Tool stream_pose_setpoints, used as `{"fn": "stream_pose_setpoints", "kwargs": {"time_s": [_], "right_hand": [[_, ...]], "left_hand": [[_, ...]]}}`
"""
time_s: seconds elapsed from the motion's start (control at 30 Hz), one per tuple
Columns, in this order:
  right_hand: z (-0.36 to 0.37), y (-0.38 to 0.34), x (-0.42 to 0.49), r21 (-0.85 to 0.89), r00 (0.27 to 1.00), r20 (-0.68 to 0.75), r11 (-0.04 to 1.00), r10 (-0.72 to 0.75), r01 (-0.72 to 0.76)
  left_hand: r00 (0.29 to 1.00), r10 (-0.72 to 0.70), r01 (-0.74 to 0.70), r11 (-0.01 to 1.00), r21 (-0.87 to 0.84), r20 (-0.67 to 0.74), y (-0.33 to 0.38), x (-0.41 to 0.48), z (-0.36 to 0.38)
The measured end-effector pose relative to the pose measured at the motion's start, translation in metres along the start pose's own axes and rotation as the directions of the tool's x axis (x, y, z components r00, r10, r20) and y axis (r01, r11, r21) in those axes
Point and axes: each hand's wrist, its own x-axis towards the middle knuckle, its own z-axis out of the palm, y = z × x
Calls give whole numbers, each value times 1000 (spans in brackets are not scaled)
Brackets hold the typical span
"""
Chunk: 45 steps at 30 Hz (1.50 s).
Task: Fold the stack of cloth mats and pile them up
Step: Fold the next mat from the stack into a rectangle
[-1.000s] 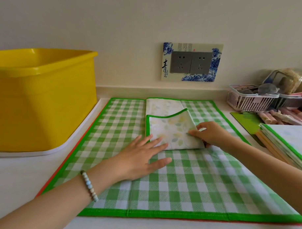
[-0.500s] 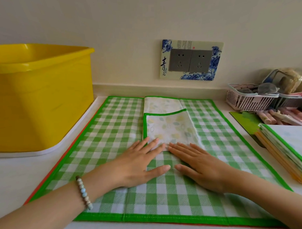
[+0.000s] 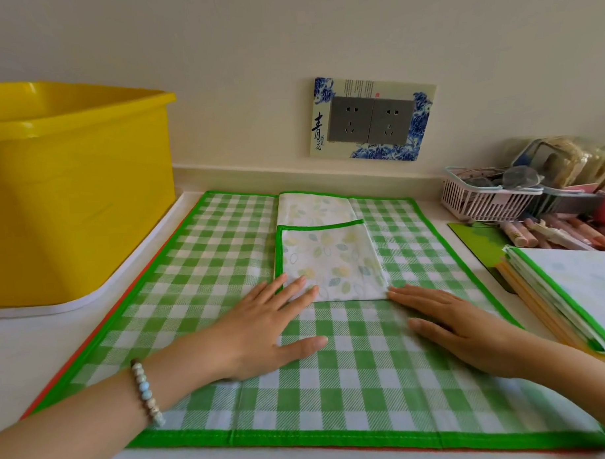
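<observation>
Lying lengthwise on the middle of a spread green-and-white gingham mat [image 3: 199, 274], toward 12 o'clock from the hands: a folded floral cloth mat [image 3: 329, 262], white with pale yellow, green and blue leaves, doubled into a narrow strip with a green-bound flap on top. Thin woven cloth, flat, faintly creased, with stitched bright green binding round the gingham mat and an orange-red edge showing from underneath along its 9 o'clock side. Smooth pale tabletop [image 3: 10, 342] below. Left hand [image 3: 263, 330] palm down, fingers straight and slightly spread, tips pressing on the strip's near left corner, thumb out flat on the gingham; bead bracelet [image 3: 147, 394] on that wrist. Right hand [image 3: 459, 330] likewise flat, fingers straight and close together, tips just touching the strip's near right corner, holding nothing. At 3 o'clock, a stack of mats [image 3: 570, 288] with green and orange edges. At 9 o'clock, a glossy yellow plastic tub [image 3: 76, 189].
</observation>
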Motion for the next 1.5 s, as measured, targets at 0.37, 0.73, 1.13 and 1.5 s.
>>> {"fn": "stream_pose_setpoints", "kwargs": {"time_s": [0.37, 0.73, 1.13, 1.5], "right_hand": [[-16, -11, 49, -383, 960, -174, 913, -221, 140], [-9, -29, 41, -382, 918, -261, 905, -298, 185], [-2, -45, -11, -406, 793, -267, 810, -547, 422], [1, -28, 24, -195, 963, 59, 943, -264, 271]], "left_hand": [[998, -20, 12, 992, -126, -64, -1, 1, 1], [980, -4, -47, 967, -251, -199, -9, -4, -10], [989, 144, -134, 969, 205, -30, -18, -4, -10], [989, 103, -122, 975, 184, 110, 3, -14, -27]]}}
